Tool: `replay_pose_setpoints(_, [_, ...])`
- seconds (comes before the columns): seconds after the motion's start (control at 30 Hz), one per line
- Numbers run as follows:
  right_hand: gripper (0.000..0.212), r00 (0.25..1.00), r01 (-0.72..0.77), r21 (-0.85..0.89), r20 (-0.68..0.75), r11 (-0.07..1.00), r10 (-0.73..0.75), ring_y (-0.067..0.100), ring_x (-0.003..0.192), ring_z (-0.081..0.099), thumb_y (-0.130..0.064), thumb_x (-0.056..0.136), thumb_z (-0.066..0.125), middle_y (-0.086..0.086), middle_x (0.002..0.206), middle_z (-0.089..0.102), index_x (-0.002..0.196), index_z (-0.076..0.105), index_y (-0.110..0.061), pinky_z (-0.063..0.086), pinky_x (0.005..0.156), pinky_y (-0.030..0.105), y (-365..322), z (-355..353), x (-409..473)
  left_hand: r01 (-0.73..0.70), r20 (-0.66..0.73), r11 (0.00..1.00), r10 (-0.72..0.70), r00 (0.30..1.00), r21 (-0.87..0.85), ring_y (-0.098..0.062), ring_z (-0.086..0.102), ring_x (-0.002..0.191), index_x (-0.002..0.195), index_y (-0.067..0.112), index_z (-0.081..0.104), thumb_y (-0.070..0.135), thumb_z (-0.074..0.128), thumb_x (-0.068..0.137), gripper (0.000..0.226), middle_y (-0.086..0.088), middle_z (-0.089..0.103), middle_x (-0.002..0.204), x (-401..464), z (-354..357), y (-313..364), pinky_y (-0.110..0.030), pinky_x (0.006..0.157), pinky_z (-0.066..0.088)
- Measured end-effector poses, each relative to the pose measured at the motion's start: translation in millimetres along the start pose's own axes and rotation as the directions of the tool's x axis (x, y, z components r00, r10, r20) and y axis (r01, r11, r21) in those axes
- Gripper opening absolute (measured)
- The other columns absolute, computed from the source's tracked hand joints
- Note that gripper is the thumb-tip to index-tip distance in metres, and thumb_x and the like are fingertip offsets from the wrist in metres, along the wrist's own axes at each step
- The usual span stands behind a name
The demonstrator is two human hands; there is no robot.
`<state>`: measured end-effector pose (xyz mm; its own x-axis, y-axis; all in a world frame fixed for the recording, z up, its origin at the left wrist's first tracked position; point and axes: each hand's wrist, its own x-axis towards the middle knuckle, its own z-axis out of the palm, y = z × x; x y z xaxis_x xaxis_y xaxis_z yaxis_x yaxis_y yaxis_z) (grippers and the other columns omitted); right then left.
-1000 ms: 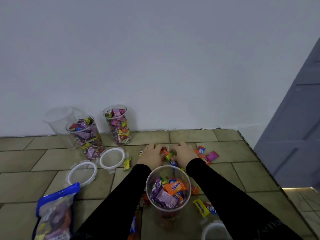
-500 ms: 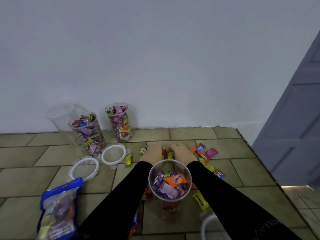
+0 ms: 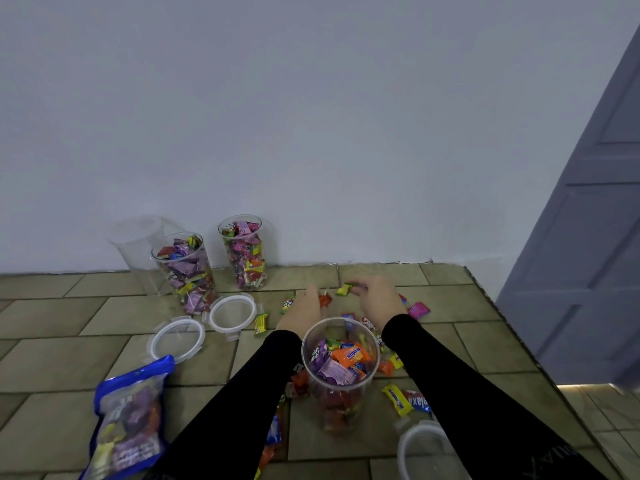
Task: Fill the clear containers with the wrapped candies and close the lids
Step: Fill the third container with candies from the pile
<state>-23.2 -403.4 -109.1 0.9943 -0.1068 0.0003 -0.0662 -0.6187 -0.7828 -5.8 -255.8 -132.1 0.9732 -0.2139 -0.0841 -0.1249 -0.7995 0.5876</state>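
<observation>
A clear container [image 3: 341, 415] stands lidless between my forearms, nearly full of wrapped candies. Just beyond it my left hand [image 3: 304, 311] curls over an orange candy [image 3: 325, 299] on the tiles. My right hand [image 3: 377, 299] reaches left, fingertips pinching a yellow-green candy [image 3: 344, 289]. Loose candies [image 3: 398, 400] lie scattered around the container. Two filled containers [image 3: 187, 271] [image 3: 244, 252] stand open at the wall, with an empty one [image 3: 135, 247] behind them. Two lids [image 3: 176, 337] [image 3: 232, 311] lie flat on the tiles; a third lid [image 3: 415, 452] sits at the bottom right.
A blue candy bag [image 3: 128, 420] lies at the lower left. The tiled surface [image 3: 52, 362] ends at a dark edge on the right, beside a grey door [image 3: 588, 237]. A white wall backs the containers.
Both hands, which lay together over the candy pile, have drawn apart. My right hand has shifted right and taken up a yellow-green candy; my left now covers an orange one.
</observation>
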Motion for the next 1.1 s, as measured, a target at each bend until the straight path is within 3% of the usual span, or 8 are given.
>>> replay_pose_setpoints(0.17, [0.027, 0.982, 0.066, 0.219, -0.185, 0.974, -0.025, 0.003, 0.074, 0.051, -0.008, 0.096, 0.053, -0.003, 0.087, 0.066, 0.118, 0.068, -0.010, 0.038, 0.071, 0.016, -11.4, -8.2, -11.2, -0.037, -0.128, 0.973, 0.007, 0.992, -0.228, -0.018, 0.052, 0.083, 0.102, 0.013, 0.041, 0.019, 0.048, 0.099, 0.010, 0.001, 0.054, 0.089, -16.2, -18.3, 10.4, -0.028, 0.069, 0.036])
replay_pose_setpoints(0.27, [0.027, 0.970, 0.117, 0.414, -0.243, 0.903, -0.015, 0.008, 0.061, 0.047, -0.005, 0.095, 0.054, -0.007, 0.066, 0.055, 0.117, 0.068, -0.008, 0.043, 0.065, 0.022, -24.0, -13.2, -17.6, -0.082, -0.218, 0.936, 0.005, 0.976, -0.344, -0.015, 0.054, 0.078, 0.099, 0.017, 0.039, 0.020, 0.048, 0.099, 0.009, -0.001, 0.057, 0.089, -26.4, -29.1, 16.5, -0.028, 0.062, 0.037])
replay_pose_setpoints(0.37, [0.025, 0.967, 0.165, 0.588, -0.255, 0.792, -0.012, 0.013, 0.060, 0.045, -0.006, 0.095, 0.055, 0.000, 0.063, 0.053, 0.116, 0.069, -0.008, 0.043, 0.061, 0.026, -40.6, -18.4, -31.0, -0.161, -0.308, 0.879, 0.017, 0.951, -0.449, -0.012, 0.053, 0.075, 0.103, 0.012, 0.040, 0.020, 0.048, 0.099, 0.012, 0.000, 0.057, 0.087, -43.4, -38.9, 24.4, -0.022, 0.064, 0.040])
replay_pose_setpoints(0.47, [0.026, 0.965, 0.217, 0.694, -0.256, 0.687, -0.046, 0.011, 0.060, 0.044, -0.006, 0.095, 0.054, 0.000, 0.066, 0.051, 0.103, 0.072, -0.022, 0.041, 0.058, 0.023, -57.2, -23.2, -50.1, -0.237, -0.391, 0.823, 0.020, 0.920, -0.517, -0.010, 0.053, 0.076, 0.105, 0.010, 0.041, 0.020, 0.048, 0.099, 0.014, 0.004, 0.054, 0.085, -65.5, -50.2, 34.1, -0.020, 0.066, 0.040])
replay_pose_setpoints(0.63, [0.026, 0.960, 0.253, 0.760, -0.274, 0.599, -0.057, 0.009, 0.059, 0.046, -0.004, 0.096, 0.052, 0.001, 0.067, 0.051, 0.100, 0.071, -0.021, 0.043, 0.055, 0.017, -71.6, -23.2, -77.3, -0.303, -0.432, 0.683, -0.020, 0.902, -0.665, -0.012, 0.055, 0.080, 0.099, 0.019, 0.043, 0.020, 0.050, 0.098, 0.008, -0.001, 0.057, 0.091, -102.2, -57.7, 45.0, -0.027, 0.073, 0.043])
replay_pose_setpoints(0.8, [0.022, 0.950, 0.269, 0.771, -0.312, 0.578, -0.026, 0.009, 0.058, 0.047, -0.004, 0.097, 0.050, 0.004, 0.070, 0.052, 0.111, 0.066, -0.010, 0.045, 0.053, 0.018, -72.3, -13.5, -96.2, -0.402, -0.508, 0.671, 0.043, 0.860, -0.623, -0.001, 0.052, 0.073, 0.095, 0.021, 0.041, 0.017, 0.050, 0.099, 0.011, 0.002, 0.054, 0.088, -136.9, -44.2, 49.1, -0.014, 0.067, 0.043])
replay_pose_setpoints(1.0, [0.023, 0.946, 0.270, 0.759, -0.323, 0.593, -0.017, 0.007, 0.054, 0.047, -0.003, 0.097, 0.049, 0.004, 0.072, 0.051, 0.116, 0.063, -0.005, 0.045, 0.051, 0.017, -71.9, -7.6, -102.0, -0.457, -0.577, 0.659, 0.043, 0.816, -0.597, -0.013, 0.053, 0.076, 0.096, 0.020, 0.043, 0.014, 0.051, 0.098, 0.010, -0.007, 0.054, 0.089, -149.2, -29.1, 46.1, -0.024, 0.068, 0.044])
replay_pose_setpoints(1.1, [0.023, 0.943, 0.271, 0.745, -0.333, 0.610, -0.012, 0.006, 0.054, 0.047, -0.004, 0.097, 0.050, -0.001, 0.071, 0.052, 0.116, 0.064, -0.005, 0.045, 0.051, 0.017, -70.5, -6.8, -101.5, -0.478, -0.592, 0.645, 0.049, 0.805, -0.596, -0.009, 0.050, 0.075, 0.094, 0.021, 0.046, 0.019, 0.054, 0.089, 0.009, 0.002, 0.051, 0.086, -153.8, -25.6, 48.0, -0.023, 0.068, 0.042])
